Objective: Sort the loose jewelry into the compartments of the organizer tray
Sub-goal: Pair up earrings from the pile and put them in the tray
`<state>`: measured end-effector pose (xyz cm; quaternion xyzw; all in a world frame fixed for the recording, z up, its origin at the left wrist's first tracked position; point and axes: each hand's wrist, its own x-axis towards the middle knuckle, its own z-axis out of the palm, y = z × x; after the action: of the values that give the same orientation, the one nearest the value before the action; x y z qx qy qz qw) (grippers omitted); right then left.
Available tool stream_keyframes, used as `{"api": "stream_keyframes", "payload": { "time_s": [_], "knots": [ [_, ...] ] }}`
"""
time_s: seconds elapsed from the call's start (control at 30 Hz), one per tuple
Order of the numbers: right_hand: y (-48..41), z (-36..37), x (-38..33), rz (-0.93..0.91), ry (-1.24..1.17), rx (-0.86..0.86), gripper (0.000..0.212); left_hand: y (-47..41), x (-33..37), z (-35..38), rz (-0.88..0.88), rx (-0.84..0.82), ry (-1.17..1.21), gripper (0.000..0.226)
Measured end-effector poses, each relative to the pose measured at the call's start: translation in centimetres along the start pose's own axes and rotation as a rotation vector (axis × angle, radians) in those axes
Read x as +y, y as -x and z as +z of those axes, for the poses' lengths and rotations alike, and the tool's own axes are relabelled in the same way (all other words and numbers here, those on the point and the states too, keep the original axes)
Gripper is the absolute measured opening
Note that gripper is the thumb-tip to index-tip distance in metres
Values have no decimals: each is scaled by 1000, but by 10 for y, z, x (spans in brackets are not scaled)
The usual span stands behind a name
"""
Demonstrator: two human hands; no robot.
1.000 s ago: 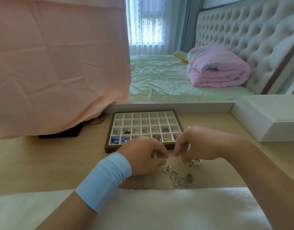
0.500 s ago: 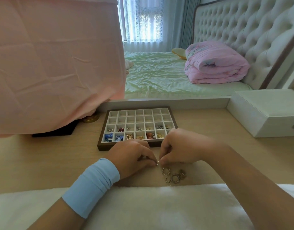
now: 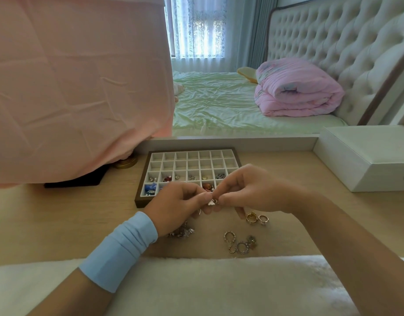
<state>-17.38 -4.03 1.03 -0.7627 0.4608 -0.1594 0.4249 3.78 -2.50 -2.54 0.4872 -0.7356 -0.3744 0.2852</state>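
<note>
A brown organizer tray [image 3: 143,179] with a white grid of compartments lies on the wooden desk; its two near rows hold small jewelry, the far rows are bare. Just in front of the tray's near edge, my left hand [image 3: 176,206] and my right hand [image 3: 246,190] meet and together pinch a small white charm earring [image 3: 212,202]. Loose jewelry lies on the desk: two gold rings [image 3: 256,218] under my right hand, sparkly hoops [image 3: 239,244] nearer me, and a silver cluster [image 3: 183,231] partly hidden by my left wrist.
A white box [image 3: 367,156] sits at the desk's right. A pink cloth [image 3: 77,87] hangs over something at the left, with a gold lid [image 3: 125,164] under its edge. White fluffy fabric [image 3: 207,286] covers the near edge. A bed lies behind.
Both hands have lifted from the desk toward the tray's near edge, holding the small white earring between them. The loose rings and hoops now lie uncovered.
</note>
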Motion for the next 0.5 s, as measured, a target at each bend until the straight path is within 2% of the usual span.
{"api": "stream_keyframes", "payload": {
  "time_s": [0.1, 0.3, 0.4, 0.5],
  "knots": [
    [1, 0, -3, 1, -93, -10, 18, -1, 1, -4, -35, 34, 125, 21],
    [-2, 6, -4, -47, -134, 155, 8, -3, 0, -9, -102, 4, 334, 19],
    [-5, 8, -3, -64, -122, 242, 5, -5, 0, -14, -96, -3, 327, 18],
    [-12, 11, -10, -88, -165, 306, 4, -7, 0, -23, -55, 50, 222, 19]
  ]
}}
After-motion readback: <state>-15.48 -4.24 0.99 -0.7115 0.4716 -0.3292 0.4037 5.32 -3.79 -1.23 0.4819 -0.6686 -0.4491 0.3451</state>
